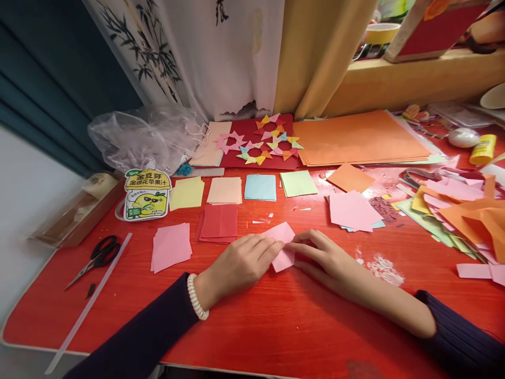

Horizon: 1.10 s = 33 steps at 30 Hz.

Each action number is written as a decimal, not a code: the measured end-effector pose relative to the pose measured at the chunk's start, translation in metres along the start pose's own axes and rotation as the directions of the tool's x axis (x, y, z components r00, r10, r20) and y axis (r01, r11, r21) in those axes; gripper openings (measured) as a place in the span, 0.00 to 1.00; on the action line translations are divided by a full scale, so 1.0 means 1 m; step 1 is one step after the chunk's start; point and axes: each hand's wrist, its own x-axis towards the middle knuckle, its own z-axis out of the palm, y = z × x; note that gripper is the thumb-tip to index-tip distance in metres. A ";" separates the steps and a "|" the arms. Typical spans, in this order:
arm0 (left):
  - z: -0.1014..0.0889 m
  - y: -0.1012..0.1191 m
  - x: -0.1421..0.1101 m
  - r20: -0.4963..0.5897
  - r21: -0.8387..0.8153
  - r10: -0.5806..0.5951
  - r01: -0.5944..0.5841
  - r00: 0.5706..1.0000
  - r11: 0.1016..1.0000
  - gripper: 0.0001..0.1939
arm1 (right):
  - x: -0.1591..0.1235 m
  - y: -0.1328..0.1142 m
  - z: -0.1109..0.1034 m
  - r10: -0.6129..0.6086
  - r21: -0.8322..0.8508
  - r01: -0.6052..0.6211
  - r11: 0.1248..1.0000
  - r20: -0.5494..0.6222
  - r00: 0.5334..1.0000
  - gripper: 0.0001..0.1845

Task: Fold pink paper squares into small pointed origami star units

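A small folded pink paper square (281,246) lies on the red table (252,316) in front of me. My left hand (240,263) rests on its left side, fingers curled and pressing the paper down. My right hand (319,255) lies on its right side, with the fingertips pinching the fold at the paper's middle. Both hands touch the paper and meet near its centre. A white bead bracelet (196,297) sits on my left wrist.
Small stacks of pink (171,246), red (219,223), yellow (187,192), peach (224,190), blue (260,187) and green (298,182) paper lie beyond my hands. Scissors (97,256) and a ruler (89,302) lie at the left. Folded paper stars (260,139), orange sheets (359,138) and a glue stick (483,149) sit farther back.
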 end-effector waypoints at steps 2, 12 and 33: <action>-0.001 -0.002 -0.001 -0.031 -0.058 -0.016 0.014 0.999 0.998 0.11 | -0.001 0.001 0.000 -0.016 -0.013 0.016 1.000 -0.009 1.000 0.16; -0.007 -0.010 0.003 0.134 -0.425 -0.183 0.223 0.974 0.877 0.11 | -0.008 0.005 -0.009 -0.133 -0.086 0.133 0.987 0.007 0.991 0.13; -0.004 -0.023 -0.001 0.031 -0.116 0.220 -0.215 0.975 0.970 0.12 | -0.008 0.008 -0.009 -0.131 -0.039 0.132 0.990 0.025 0.991 0.13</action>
